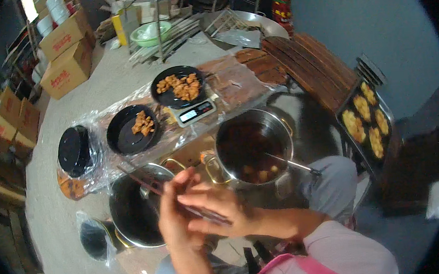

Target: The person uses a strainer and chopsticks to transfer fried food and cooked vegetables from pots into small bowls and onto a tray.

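Note:
My right hand (214,207) holds a pair of dark chopsticks (142,183) that point up and left over a steel pot (119,230) with a dark inside. My left hand (177,216) is upright against the right one; whether it also grips the chopsticks I cannot tell. To the right, a larger steel pot (289,146) holds dark liquid with pale pieces and a metal-handled utensil (293,164). Beyond the pots, a black bowl of browned food pieces (181,86) stands on a digital kitchen scale (197,113). Left of it, another black bowl (118,137) has a smaller heap.
Stacked black bowls (71,153) stand at the left end of the plastic-covered wooden bench (229,76). A plastic-lined bin (94,240) is at lower left. A tray (382,101) of pale fried pieces lies to the right. Cardboard boxes (66,68) are stacked at upper left.

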### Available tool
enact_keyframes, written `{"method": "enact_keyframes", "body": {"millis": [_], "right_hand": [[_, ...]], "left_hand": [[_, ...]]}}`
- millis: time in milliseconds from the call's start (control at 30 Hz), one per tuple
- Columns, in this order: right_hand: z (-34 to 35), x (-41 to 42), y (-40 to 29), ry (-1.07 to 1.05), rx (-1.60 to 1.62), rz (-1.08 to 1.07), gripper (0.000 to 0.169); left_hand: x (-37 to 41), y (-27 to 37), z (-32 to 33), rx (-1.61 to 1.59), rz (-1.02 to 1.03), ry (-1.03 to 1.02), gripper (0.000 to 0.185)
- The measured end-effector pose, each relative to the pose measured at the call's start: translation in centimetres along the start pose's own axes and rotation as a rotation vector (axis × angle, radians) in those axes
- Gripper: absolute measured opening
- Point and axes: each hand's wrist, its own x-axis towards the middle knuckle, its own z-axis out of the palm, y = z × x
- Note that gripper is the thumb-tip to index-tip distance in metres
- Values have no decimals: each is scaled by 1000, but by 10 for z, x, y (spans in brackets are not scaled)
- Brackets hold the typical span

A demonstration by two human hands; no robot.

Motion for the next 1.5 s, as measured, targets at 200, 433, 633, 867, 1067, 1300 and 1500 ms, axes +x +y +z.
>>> {"method": "enact_keyframes", "body": {"millis": [200, 433, 633, 867, 1067, 1300, 1500], "right_hand": [[-100, -68, 8, -266, -560, 188, 58], [-222, -146, 81, -558, -920, 954, 50], [-223, -173, 91, -604, -572, 1067, 67], [-244, -168, 87, -125, -190, 1069, 34], [-236, -151, 113, 486, 263, 860, 23], [-227, -151, 139, 621, 282, 879, 20], [-231, -157, 93, 184, -396, 300, 14]], "left_hand": [[0, 16, -19, 53, 34, 36, 28], [-7, 21, -33, 96, 41, -83, 26], [-4, 14, -27, 169, 61, 9, 22], [-9, 19, -22, 210, 100, 14, 21], [-8, 10, -10, 226, 101, 10, 20], [-12, 9, -7, 233, 108, -36, 21], [-14, 13, -10, 222, 118, -70, 22]]}}
